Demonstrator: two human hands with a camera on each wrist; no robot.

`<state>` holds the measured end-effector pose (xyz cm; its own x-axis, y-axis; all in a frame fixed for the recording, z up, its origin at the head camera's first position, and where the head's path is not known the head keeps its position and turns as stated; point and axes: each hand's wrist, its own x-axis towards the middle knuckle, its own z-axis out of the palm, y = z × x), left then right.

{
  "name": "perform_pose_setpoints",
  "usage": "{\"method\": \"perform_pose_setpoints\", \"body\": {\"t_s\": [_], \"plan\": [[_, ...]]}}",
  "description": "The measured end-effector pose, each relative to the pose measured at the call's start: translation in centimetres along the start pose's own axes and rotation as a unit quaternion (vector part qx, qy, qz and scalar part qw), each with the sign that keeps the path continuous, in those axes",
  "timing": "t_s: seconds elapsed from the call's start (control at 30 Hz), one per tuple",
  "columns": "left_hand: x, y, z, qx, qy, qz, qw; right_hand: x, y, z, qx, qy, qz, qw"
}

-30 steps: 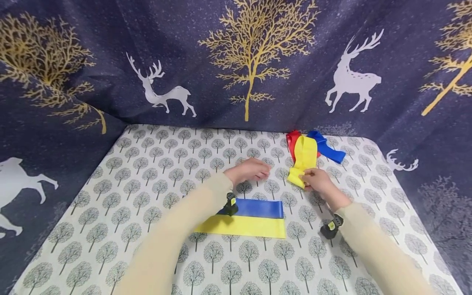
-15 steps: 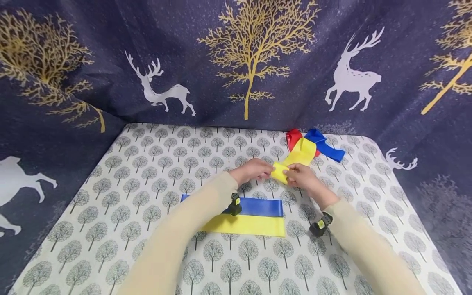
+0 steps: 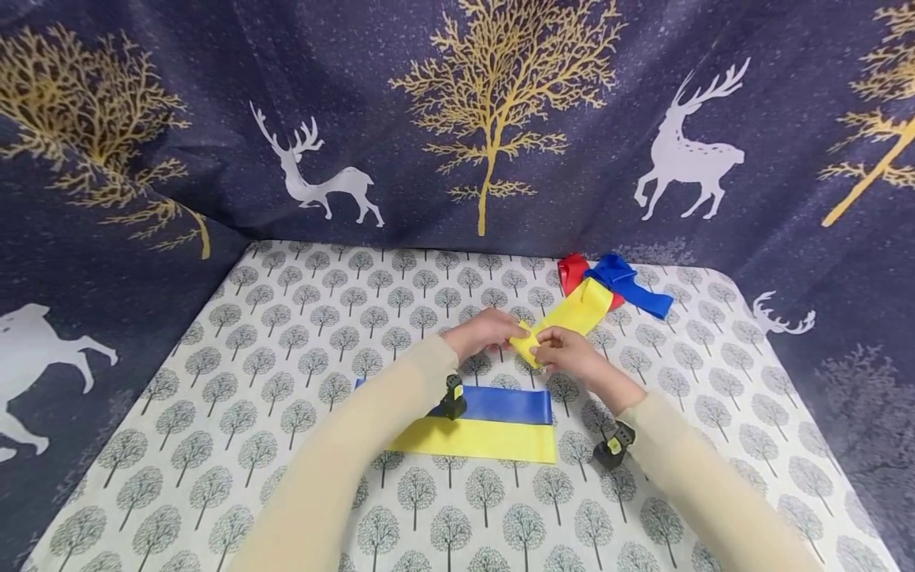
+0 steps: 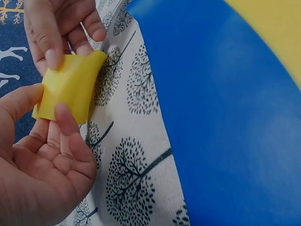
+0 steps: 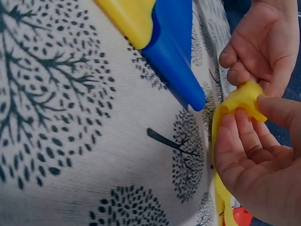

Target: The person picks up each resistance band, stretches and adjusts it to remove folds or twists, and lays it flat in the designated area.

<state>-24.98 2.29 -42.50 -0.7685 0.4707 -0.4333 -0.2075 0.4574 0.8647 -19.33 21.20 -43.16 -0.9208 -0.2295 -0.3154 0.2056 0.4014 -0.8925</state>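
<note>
A yellow band (image 3: 579, 308), flat and glossy like stretchy exercise band, runs from the pile at the back right toward both hands. Its near end (image 4: 70, 87) is folded over or rolled up. My left hand (image 3: 488, 330) pinches one side of that end between thumb and fingers. From the opposite side my right hand (image 3: 572, 353) pinches it too, thumb on top and fingers beneath in the right wrist view. Under my left forearm a blue strip (image 3: 500, 403) and a yellow strip (image 3: 493, 441) lie flat, side by side.
A red band (image 3: 572, 272) and a blue band (image 3: 632, 287) lie crumpled at the back right, around the yellow band's far end. The table (image 3: 236, 477) wears a tree-print cloth. A dark curtain (image 3: 429, 95) with deer and trees hangs behind it.
My right hand has drawn the yellow band's end leftward and slightly down to my left hand, which has taken hold of it. The band now stretches diagonally from the pile.
</note>
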Motion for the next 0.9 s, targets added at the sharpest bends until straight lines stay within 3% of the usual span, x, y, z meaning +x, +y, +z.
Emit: {"method": "perform_pose_setpoints", "body": {"t_s": [0.27,0.4,0.57,0.7,0.9], "plan": [[-0.5,-0.8,-0.8,0.082,-0.004,0.017,0.9965,0.0,0.6,-0.6,-0.021,0.003,-0.005,0.9998],[-1.4,-1.0,-2.0,0.108,-0.035,0.016,0.9934,0.1,0.9,-1.9,-0.076,0.041,-0.014,0.9962],[-2.3,-1.3,-4.0,0.143,-0.054,0.022,0.9880,0.3,0.9,-3.6,-0.156,0.098,-0.030,0.9826],[-2.9,-1.9,-5.6,0.148,-0.058,0.011,0.9872,0.5,1.0,-4.4,-0.171,0.116,-0.020,0.9782],[-3.8,-3.2,-7.5,0.152,-0.046,-0.010,0.9872,0.8,1.2,-4.5,-0.173,0.112,-0.010,0.9784]]}}
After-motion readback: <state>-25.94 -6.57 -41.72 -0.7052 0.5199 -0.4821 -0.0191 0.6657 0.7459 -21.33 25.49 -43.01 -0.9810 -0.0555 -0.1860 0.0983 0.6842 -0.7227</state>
